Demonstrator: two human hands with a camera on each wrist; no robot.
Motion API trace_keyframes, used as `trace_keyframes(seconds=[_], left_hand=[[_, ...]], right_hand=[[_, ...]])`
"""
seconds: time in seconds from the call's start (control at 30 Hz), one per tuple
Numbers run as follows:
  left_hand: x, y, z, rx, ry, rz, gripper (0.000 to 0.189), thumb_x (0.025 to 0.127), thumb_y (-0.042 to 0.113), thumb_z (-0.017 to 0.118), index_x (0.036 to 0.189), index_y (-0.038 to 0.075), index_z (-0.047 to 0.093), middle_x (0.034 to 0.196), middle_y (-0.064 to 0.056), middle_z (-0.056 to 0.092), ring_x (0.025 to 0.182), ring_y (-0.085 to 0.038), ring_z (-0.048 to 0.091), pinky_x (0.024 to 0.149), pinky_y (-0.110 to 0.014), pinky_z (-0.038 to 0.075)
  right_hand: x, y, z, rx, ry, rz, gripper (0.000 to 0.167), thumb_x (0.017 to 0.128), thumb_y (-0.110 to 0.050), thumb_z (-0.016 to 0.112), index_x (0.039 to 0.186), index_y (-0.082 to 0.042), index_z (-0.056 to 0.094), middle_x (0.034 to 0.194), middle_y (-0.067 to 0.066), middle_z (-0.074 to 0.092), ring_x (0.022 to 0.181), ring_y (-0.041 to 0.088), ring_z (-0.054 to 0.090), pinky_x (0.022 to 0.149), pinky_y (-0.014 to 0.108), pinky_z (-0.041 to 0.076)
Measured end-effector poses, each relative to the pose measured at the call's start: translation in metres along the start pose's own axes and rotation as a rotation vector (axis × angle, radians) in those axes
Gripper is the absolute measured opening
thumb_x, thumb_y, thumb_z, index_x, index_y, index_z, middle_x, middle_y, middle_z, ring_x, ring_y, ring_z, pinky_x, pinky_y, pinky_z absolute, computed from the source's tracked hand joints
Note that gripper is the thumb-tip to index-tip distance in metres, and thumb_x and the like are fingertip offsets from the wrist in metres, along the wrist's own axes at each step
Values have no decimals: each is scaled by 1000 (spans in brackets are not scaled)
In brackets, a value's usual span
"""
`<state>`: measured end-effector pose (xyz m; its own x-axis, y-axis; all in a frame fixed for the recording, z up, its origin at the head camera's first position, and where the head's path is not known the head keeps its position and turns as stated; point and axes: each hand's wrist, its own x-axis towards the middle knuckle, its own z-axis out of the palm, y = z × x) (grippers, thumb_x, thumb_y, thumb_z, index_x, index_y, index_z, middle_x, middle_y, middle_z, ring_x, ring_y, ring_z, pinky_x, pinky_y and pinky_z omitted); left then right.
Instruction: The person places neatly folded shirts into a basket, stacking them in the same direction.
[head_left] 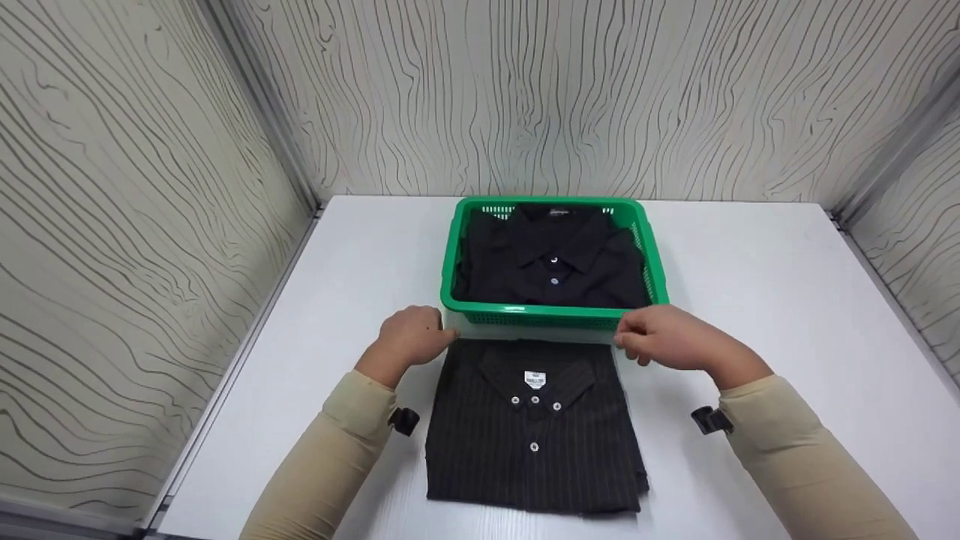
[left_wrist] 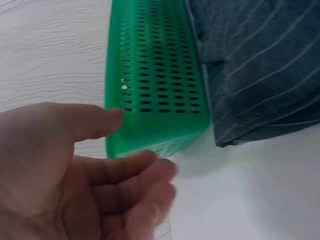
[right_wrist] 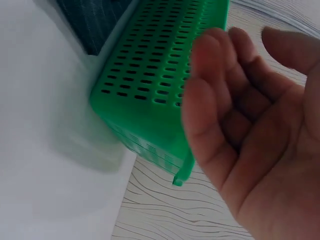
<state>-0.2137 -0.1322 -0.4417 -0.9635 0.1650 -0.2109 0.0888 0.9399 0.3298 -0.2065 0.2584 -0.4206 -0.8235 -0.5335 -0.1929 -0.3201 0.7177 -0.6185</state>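
A dark pinstriped shirt, folded with its collar and white buttons up, lies on the white table. Just behind it stands a green plastic basket with a folded black shirt inside. My left hand is by the striped shirt's far left corner, its fingers loosely bent around nothing. In the left wrist view its thumb overlaps the basket's corner; whether they touch I cannot tell. Beyond the far right corner hovers my right hand, near the basket's front right corner, fingers loosely curled and holding nothing.
The white table extends on both sides of the basket. Wood-grain patterned panels enclose it at the back, left and right. A dark clip-like wrist mount sits at the left wrist, another mount at the right.
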Motion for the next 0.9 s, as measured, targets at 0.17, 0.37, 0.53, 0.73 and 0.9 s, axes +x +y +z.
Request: trace_keyframes(seconds=[0.17,0.37,0.53,0.73,0.9], left_hand=[[-6,3,15,76,-87,-15,51,90,54,68,61,13,58,57,0,50,57,-19,48,53,-34,41],[-13,1,29,72,-130,-19,53,83,60,71,58,15,56,57,0,51,58,-19,48,55,-35,40],[-16,-2,35,46,-168,-41,52,79,61,75,62,13,62,60,-2,57,60,-21,52,57,-37,43],[-15,1,47,88,-154,-12,51,75,56,81,69,7,67,63,-3,59,63,-21,54,64,-39,49],[-13,5,58,109,-168,-5,47,79,48,83,68,6,65,63,-4,58,62,-21,53,62,-39,49]], right_hand=[[3,7,17,-90,-99,34,22,100,-25,62,91,-9,71,77,-2,63,66,13,59,62,36,49],[2,11,38,-168,-161,188,28,95,-37,66,85,-10,69,67,-1,59,60,17,57,56,35,47],[2,8,53,-139,-212,355,49,89,-54,69,77,-6,66,62,6,62,57,23,62,53,39,52],[10,0,71,-219,-157,393,53,77,-56,79,62,-10,59,53,3,54,47,20,55,46,34,42],[13,-8,79,-295,-148,339,44,81,-43,81,62,-9,60,51,1,54,46,17,53,47,33,39]])
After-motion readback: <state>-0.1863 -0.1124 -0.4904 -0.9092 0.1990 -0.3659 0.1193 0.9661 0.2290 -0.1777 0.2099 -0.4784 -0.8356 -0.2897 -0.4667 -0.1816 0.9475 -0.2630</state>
